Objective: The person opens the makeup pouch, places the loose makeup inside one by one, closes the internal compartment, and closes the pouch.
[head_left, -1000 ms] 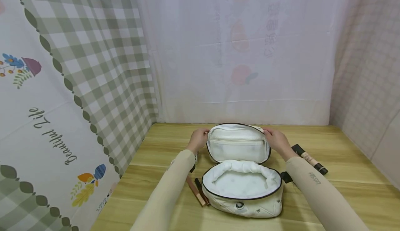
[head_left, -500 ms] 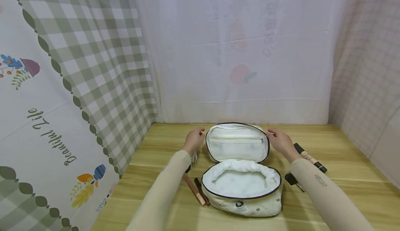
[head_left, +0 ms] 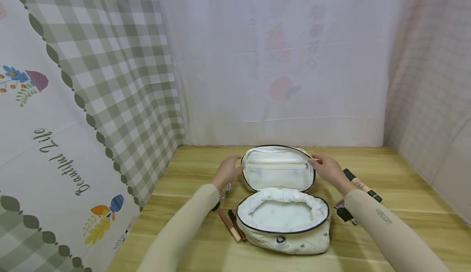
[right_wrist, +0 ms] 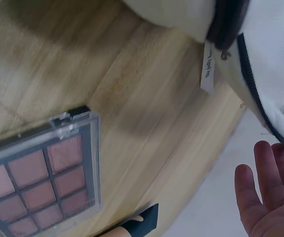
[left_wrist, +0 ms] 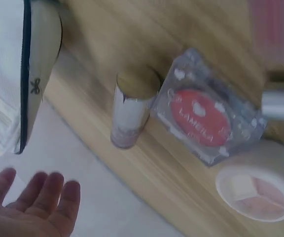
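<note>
A cream quilted makeup bag (head_left: 283, 241) sits unzipped on the wooden table, its lid (head_left: 277, 176) raised behind it. White padding lines the inside, where no items show. My left hand (head_left: 227, 170) is at the lid's left edge; in the left wrist view its fingers (left_wrist: 68, 197) are spread and loosely bent, the thumb close to the lining. At the lid's right edge is my right hand (head_left: 328, 170), thumb in front. The right wrist view has those fingers (right_wrist: 263, 168) extended just under the zipper edge; whether they touch it I cannot tell.
Left of the bag lie a brown tube (head_left: 229, 225), a dark pencil-like stick (head_left: 236, 224), a blush compact (left_wrist: 201, 118), a capped tube (left_wrist: 132, 111) and a round three-colour pot (left_wrist: 258, 197). To the right are an eyeshadow palette (right_wrist: 38, 182) and a black-and-beige tube (head_left: 362, 185).
Both hands first held the lid's sides, then moved apart from it. Now they are back at its edges, slightly lower. The lid stays raised.
</note>
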`<state>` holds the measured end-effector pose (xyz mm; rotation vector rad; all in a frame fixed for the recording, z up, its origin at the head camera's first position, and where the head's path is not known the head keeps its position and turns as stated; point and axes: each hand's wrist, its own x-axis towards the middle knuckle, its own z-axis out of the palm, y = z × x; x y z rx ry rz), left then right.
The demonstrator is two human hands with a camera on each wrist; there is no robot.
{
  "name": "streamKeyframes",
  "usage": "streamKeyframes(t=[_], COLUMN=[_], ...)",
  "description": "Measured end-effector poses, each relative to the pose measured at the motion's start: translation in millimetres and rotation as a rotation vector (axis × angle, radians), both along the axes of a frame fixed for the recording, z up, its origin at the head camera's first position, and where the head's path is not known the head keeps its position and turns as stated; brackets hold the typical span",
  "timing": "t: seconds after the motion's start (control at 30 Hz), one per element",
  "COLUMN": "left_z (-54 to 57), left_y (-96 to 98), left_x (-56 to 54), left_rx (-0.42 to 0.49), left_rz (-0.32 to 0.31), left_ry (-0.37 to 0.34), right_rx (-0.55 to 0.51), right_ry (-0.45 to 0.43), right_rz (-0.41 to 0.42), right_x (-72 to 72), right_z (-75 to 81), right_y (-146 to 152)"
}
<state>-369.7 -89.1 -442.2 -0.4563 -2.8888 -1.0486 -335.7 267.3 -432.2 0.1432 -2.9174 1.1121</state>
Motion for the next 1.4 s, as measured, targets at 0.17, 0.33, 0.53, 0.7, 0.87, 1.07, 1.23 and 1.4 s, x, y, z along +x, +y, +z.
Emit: streamKeyframes(t=[0.17,0.33,0.53,0.7,0.87,1.07,1.23,1.4], left_z=[-4.7,-10.0,-15.4,-13.0,-9.7,-7.6,-6.4,-6.4], left_y=[-3.7,-11.6,-22.0,-25.3,-26.9,-30.8,-34.5,-40.2], left_x=[6.9,10.6,15.9,22.3,28.4,33.6,38.1,45.5], left_rx=[-0.055,-0.058,-0.062,-0.078,-0.059,-0.047,-0.054,-0.047], left_rz=[0.043,0.028,-0.021,-0.039,-0.064,-0.101,-0.106,-0.110], left_ry=[0.053,0.054,0.036,0.016,0.005,0.010,0.042,0.054], right_rx=[-0.011,0.021,0.035,0.039,0.031,0.039,0.047,0.073], right_ry=[0.007,0.046,0.053,0.032,0.023,0.071,0.014,-0.044], right_rz=[0.007,0.005,0.001,-0.020,-0.007,0.054,0.082,0.089], right_x=[6.1,14.6,23.1,25.3,32.2,39.9,44.4,45.3], right_z=[0.8,2.0,6.5,9.2,13.3,11.6,2.4,-8.1], right_y=[-1,13,34,48,49,36,26,21])
